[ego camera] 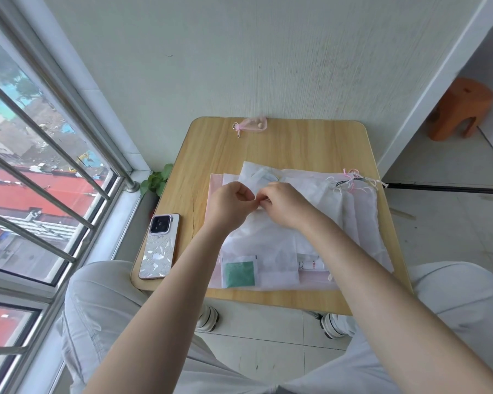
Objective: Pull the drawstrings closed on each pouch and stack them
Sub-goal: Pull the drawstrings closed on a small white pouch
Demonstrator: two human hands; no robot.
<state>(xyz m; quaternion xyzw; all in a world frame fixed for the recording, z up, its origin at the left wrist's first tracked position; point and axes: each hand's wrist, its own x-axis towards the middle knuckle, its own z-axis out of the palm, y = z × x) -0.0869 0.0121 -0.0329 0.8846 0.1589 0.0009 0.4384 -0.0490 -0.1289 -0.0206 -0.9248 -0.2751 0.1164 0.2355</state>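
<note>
Phone (pixel 159 245) lies at the table's (pixel 296 146) left edge, out of the work area. Left hand (pixel 230 204) and right hand (pixel 282 204), fingers curled, pinch at the mouth of the top white pouch (pixel 261 248), probably its drawstrings, too fine to confirm. Closed pouches (pixel 362 206) lie stacked right; pink pouch (pixel 251 125) apart at the far edge.

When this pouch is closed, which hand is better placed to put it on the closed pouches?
Probably the right hand: the closed pouches, strings bunched, lie on its side of the table. The left hand would need to cross over.
</note>
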